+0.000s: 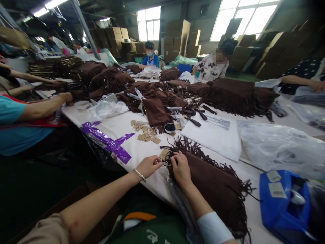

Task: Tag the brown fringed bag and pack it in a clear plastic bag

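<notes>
A dark brown fringed bag [213, 184] lies flat on the table in front of me. At its near left corner, my left hand [151, 166] is closed in a pinch on a thin white string [165, 163]. Just beyond the string sits a small tan paper tag [164, 154], partly covered by fringe. My right hand [181, 168] rests over the same corner, its fingers bent down and gripping the bag's edge close to the string; its thumb is mostly hidden. More loose tan tags [146, 130] are scattered beyond my hands, beside a small round dish [170, 127] with dark contents.
A blue tape dispenser [284, 203] stands at the right. Clear plastic bags [281, 145] and a white sheet stack [214, 135] lie beyond the bag. Purple tape [109, 142] covers the left table edge. Piles of brown fringed bags [231, 95] fill the far side, with co-workers around.
</notes>
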The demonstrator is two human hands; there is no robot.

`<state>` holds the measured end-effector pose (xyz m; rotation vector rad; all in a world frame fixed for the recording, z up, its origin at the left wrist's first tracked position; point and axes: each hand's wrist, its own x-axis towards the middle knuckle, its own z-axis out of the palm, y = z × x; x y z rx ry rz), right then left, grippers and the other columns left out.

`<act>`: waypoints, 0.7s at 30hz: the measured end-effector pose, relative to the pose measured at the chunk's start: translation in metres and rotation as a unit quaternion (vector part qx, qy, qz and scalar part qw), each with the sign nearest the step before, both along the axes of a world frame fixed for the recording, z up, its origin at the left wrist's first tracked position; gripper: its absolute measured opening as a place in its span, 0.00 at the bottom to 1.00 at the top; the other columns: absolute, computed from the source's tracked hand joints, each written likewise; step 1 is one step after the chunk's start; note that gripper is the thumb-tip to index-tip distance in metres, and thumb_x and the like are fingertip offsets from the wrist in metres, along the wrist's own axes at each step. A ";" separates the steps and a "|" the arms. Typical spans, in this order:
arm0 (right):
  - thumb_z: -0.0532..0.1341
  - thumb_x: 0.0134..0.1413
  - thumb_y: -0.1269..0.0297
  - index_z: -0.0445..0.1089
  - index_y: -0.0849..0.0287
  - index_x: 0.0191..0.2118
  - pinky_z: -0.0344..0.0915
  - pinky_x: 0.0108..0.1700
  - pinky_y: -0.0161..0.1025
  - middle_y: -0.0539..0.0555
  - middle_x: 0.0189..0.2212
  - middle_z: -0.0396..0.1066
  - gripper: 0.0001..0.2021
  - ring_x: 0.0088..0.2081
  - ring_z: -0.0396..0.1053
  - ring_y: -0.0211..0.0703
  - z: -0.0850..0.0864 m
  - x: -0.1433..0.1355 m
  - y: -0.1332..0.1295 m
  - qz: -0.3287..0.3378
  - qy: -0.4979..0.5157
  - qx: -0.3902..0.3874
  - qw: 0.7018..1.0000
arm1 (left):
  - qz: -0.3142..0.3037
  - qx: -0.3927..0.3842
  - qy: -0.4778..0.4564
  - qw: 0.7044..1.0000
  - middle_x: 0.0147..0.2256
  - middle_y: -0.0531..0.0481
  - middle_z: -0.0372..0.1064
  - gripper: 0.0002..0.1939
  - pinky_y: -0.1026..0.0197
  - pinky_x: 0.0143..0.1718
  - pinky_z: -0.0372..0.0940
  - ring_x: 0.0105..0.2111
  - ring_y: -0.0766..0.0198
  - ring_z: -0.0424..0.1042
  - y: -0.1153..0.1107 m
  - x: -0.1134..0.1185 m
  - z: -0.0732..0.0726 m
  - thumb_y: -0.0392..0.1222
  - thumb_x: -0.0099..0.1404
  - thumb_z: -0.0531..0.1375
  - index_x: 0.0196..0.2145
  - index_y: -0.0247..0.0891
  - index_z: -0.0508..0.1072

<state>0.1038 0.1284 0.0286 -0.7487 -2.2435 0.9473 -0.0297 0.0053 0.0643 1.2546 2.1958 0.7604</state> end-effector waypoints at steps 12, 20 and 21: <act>0.61 0.54 0.58 0.68 0.56 0.40 0.53 0.60 0.51 0.57 0.50 0.66 0.10 0.58 0.56 0.51 0.002 0.013 -0.004 0.017 -0.013 -0.031 0.999 | 0.007 -0.022 -0.026 0.999 0.24 0.48 0.71 0.14 0.65 0.26 0.59 0.25 0.62 0.69 0.041 -0.018 -0.004 0.46 0.60 0.55 0.31 0.32 0.74; 0.59 0.55 0.65 0.70 0.56 0.30 0.55 0.59 0.52 0.57 0.45 0.70 0.04 0.55 0.59 0.53 -0.003 0.010 0.011 0.004 -0.035 0.015 0.999 | -0.074 0.006 0.027 0.997 0.30 0.47 0.71 0.14 0.61 0.35 0.63 0.33 0.59 0.70 0.069 -0.024 0.005 0.46 0.63 0.56 0.40 0.34 0.72; 0.59 0.54 0.65 0.69 0.57 0.30 0.55 0.58 0.53 0.58 0.45 0.69 0.04 0.55 0.59 0.54 -0.003 0.014 0.013 -0.012 -0.036 0.022 0.999 | -0.077 0.008 0.055 0.996 0.34 0.44 0.71 0.14 0.57 0.40 0.63 0.37 0.55 0.69 0.071 -0.030 0.003 0.45 0.62 0.58 0.41 0.33 0.71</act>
